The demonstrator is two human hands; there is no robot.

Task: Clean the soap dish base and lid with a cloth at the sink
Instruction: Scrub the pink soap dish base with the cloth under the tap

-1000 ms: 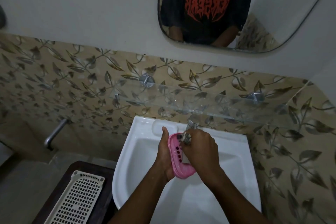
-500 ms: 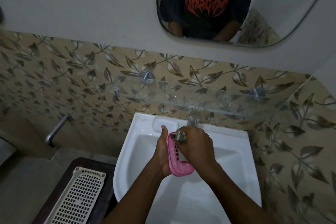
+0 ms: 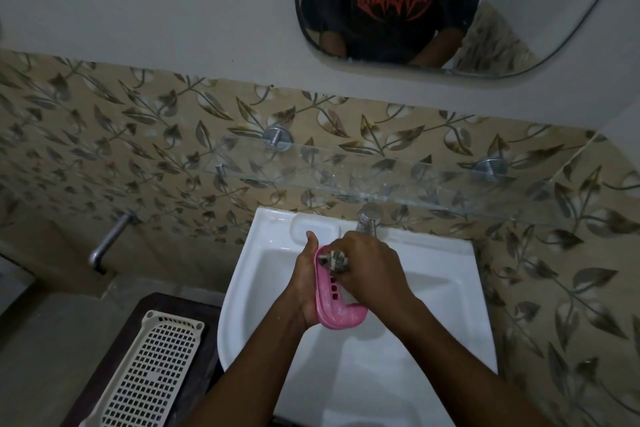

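Hands meet over the white sink (image 3: 446, 291), seen from your head looking down. Your left hand (image 3: 304, 284) cups a pink soap dish (image 3: 329, 302) from the left, thumb pointing up toward the sink's back edge and fingers curled behind it, so the dish stands on its long side above the bowl with its slotted inside facing right. Your right hand (image 3: 372, 270) is closed around a small bunched cloth (image 3: 333, 260), grey and patterned, and presses it against the upper end of the dish. Most of the cloth is hidden inside that fist. A metal tap (image 3: 367, 220) stands at the sink's back edge, just beyond your right knuckles. Above it a glass shelf (image 3: 346, 177) runs along a wall tiled with a leaf pattern. A mirror (image 3: 512, 3) higher up reflects a dark shirt with a red print. By the sink's left edge, a white perforated plastic tray (image 3: 152, 371) lies on a dark surface.
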